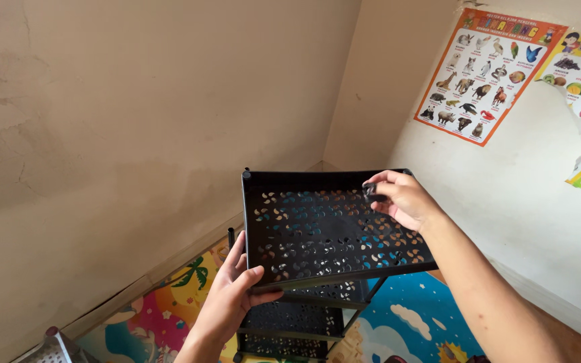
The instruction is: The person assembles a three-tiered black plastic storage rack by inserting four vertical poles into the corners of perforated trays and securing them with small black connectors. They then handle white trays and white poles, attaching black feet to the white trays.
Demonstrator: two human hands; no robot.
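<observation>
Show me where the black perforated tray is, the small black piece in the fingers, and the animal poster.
black perforated tray (pixel 324 235), head view, on its perforated floor.
small black piece (pixel 370 191), head view, on the part showing between the fingertips of the right hand (pixel 408 200).
animal poster (pixel 485 74), head view, on its middle.

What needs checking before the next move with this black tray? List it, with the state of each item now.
1. Left hand grips the near left corner of the black perforated tray: ok.
2. Right hand pinches a small dark part at the tray's far right edge: ok; what the part is, cannot tell.
3. Tray held level: not ok, it tilts, near edge lower.
4. Tray seated on the rack below: not ok, it is held above the lower shelves.
5. Upright pole at the left lined up with a tray corner: cannot tell.
6. Rack standing flat on the colourful play mat: cannot tell, its feet are cut off.
</observation>
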